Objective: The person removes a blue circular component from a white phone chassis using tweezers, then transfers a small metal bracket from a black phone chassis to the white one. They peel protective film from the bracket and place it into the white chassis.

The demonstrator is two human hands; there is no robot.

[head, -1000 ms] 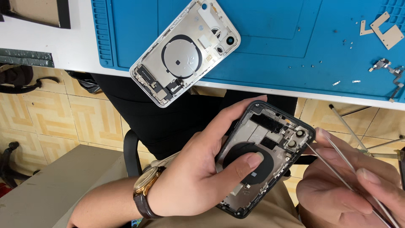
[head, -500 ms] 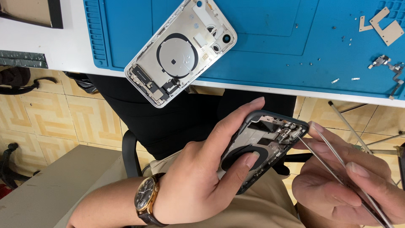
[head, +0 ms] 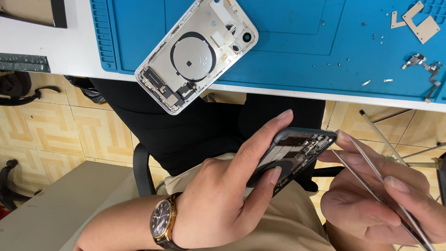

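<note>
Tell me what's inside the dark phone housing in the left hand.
Inside the dark phone housing: a black round coil and small metal parts near its top. The left hand thumb covers the lower part.

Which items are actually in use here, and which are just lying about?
In use: dark phone housing in left hand; tweezers in right hand.
Lying about: white phone housing, blue mat, flex cable, metal brackets.

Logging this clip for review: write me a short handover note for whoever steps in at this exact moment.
Left hand: holds the dark phone housing, opened side up, over the lap.
Right hand: holds tweezers, tips beside the housing's top corner.
White phone housing lies opened on the blue mat, overhanging the table edge; small screws and a flex part lie at the mat's right.
Done: both housings opened.
Left: work inside the dark housing.
</note>
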